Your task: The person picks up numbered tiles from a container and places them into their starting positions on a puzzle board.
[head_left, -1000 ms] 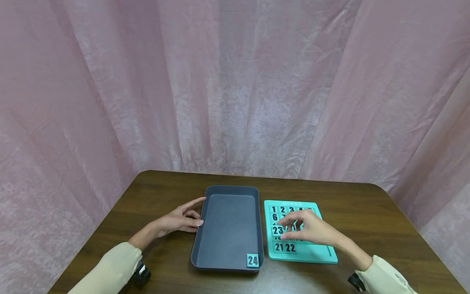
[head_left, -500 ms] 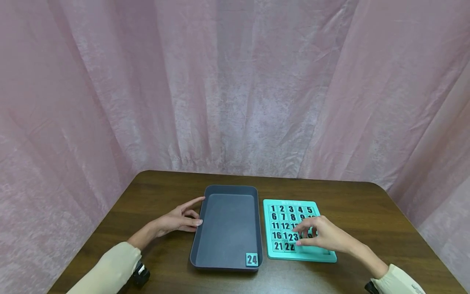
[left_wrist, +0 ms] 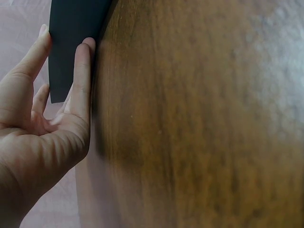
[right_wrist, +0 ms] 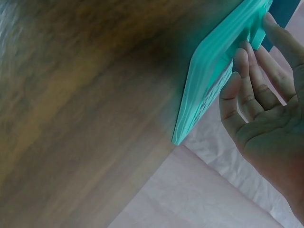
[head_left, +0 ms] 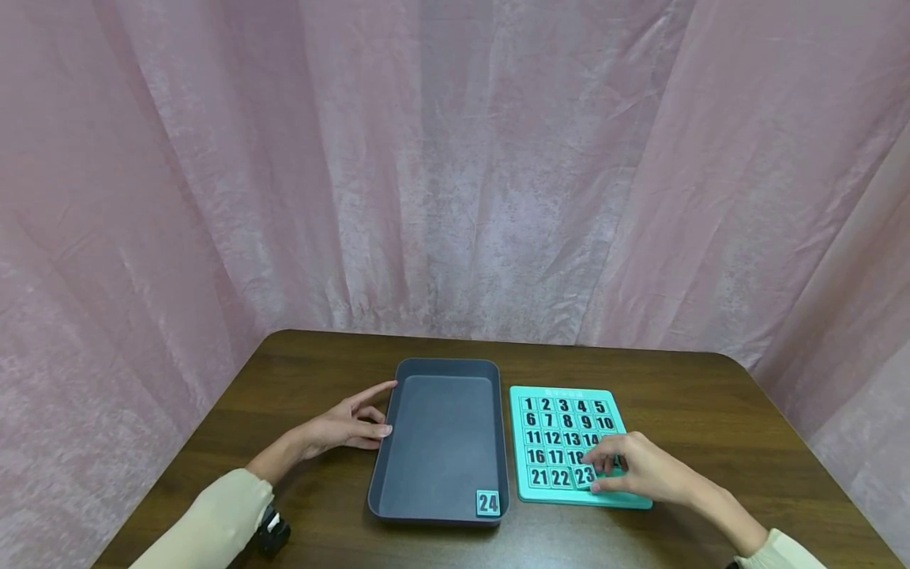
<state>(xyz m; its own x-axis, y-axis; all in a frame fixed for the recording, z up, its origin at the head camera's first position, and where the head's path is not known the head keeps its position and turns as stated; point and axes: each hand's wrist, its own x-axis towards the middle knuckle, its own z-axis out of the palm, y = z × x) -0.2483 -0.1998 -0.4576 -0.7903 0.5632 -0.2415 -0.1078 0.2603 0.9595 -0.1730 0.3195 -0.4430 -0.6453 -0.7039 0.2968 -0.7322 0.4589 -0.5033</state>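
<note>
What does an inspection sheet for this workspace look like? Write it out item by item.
Surface: brown wooden table, bare around the things.
Job's things: teal number board with tiles 1 to 23 visible where not covered; tile 23 sits in the bottom row; tile 24 lies in the near right corner of the grey tray.
Clutter: nothing seen.
Hands: right hand rests on the board's near right part, fingers at tile 23; whether they pinch it cannot be told. Left hand is relaxed, fingers touching the tray's left wall.
Cables: nothing seen.
Surroundings: pink curtain behind and at both sides.
</note>
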